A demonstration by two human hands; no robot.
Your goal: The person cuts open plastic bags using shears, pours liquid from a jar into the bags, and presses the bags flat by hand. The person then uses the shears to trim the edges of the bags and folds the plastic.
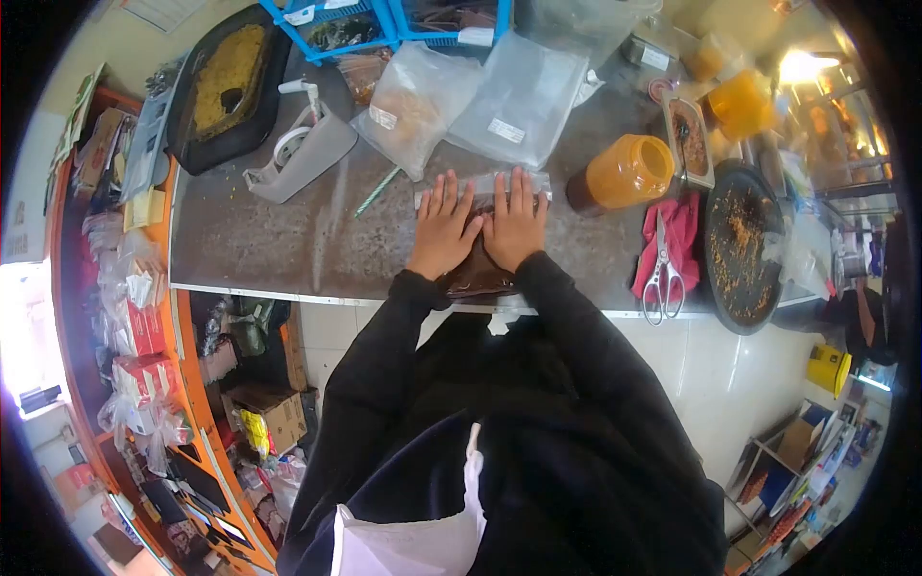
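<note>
Both my hands lie flat, side by side, on a clear plastic bag [480, 280] with dark brown contents at the table's front edge. My left hand [444, 227] has its fingers stretched out toward the bag's clear far end. My right hand [516, 221] is spread the same way, its thumb close to the left thumb. Neither hand grips anything. Left of the bag lies a green striped straw [377, 192]. To the right stands an open jar [622, 173] with orange-brown contents. The part of the bag under my palms is hidden.
Beyond my hands lie plastic bags [523, 96]. A tape dispenser [305, 154] and a black tray [182, 125] are at left. At right are scissors [663, 278] on a red cloth [684, 235], a metal container [689, 144] and a dark round tray [741, 250].
</note>
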